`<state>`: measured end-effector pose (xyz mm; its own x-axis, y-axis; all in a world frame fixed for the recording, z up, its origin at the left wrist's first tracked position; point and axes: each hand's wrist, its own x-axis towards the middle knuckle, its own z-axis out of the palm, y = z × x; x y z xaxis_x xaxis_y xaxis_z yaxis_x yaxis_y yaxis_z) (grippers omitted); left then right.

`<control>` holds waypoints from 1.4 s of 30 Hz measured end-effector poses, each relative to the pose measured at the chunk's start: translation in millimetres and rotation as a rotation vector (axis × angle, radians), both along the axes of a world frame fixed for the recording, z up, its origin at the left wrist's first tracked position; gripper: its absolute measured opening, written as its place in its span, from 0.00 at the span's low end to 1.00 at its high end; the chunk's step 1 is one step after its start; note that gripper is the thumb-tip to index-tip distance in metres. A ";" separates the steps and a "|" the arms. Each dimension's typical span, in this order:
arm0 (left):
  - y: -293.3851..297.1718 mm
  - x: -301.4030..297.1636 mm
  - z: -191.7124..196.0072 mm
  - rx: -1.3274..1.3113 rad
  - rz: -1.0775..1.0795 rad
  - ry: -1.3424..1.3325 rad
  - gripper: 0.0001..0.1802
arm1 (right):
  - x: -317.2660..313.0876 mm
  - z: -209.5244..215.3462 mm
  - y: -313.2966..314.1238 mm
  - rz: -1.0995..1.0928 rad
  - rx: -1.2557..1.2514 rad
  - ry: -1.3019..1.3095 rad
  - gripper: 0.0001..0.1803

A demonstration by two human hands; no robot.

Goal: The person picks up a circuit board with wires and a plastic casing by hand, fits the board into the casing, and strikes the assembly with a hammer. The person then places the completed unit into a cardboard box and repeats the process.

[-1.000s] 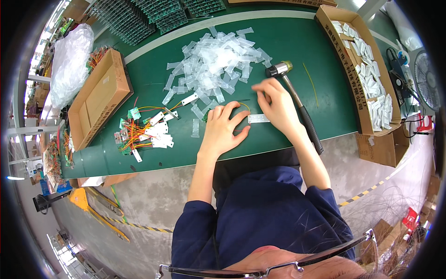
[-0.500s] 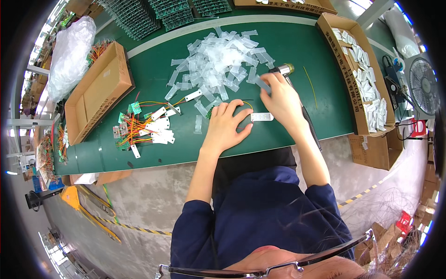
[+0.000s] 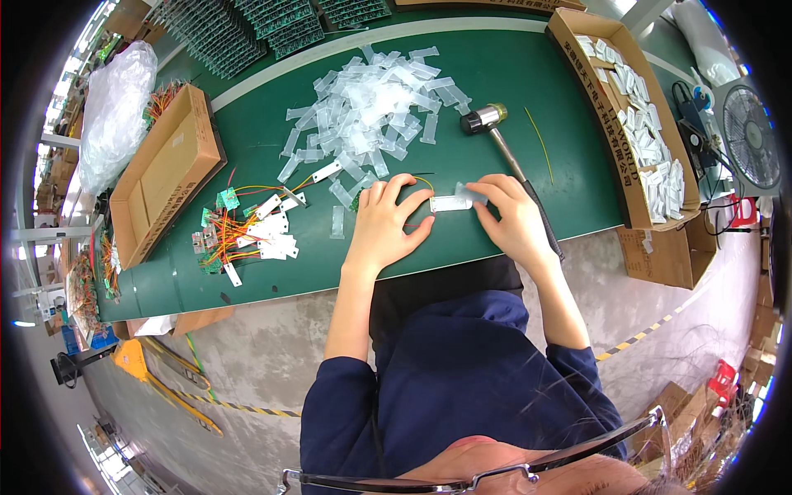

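Observation:
A small white plate [image 3: 446, 204] lies on the green table between my hands. Its left end meets the thumb and fingertip side of my left hand [image 3: 381, 224], which rests palm down with fingers spread over thin wires and a mostly covered green circuit board [image 3: 356, 200]. My right hand [image 3: 513, 214] pinches a clear plastic sleeve [image 3: 469, 195] at the plate's right end; whether the sleeve is around the plate or only over it, I cannot tell. Beyond them is a heap of similar clear sleeves [image 3: 371, 99].
Wired boards with white plates [image 3: 276, 239] lie at the left, beside a tilted cardboard box [image 3: 169, 169]. A hammer [image 3: 505, 153] lies past my right hand, near a yellow wire [image 3: 539, 142]. A long carton [image 3: 606, 136] of white pieces and a fan [image 3: 747, 136] stand at the right.
My right hand has come down and slightly left from beside the hammer, bringing the clear sleeve to the plate's right end. The hammer's head is now uncovered. The left hand keeps its pose.

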<state>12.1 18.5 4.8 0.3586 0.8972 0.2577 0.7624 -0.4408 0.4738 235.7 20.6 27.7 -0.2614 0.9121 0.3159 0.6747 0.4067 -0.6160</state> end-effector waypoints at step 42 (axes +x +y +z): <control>0.8 -1.4 2.8 -0.038 0.005 -0.022 0.19 | 32.2 7.7 -16.9 -0.075 0.128 -0.013 0.11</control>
<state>10.8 19.3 7.6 0.3488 0.9082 0.2313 0.7536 -0.4186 0.5068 267.9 3.7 35.4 -0.1989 0.8817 0.4279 0.7138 0.4295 -0.5532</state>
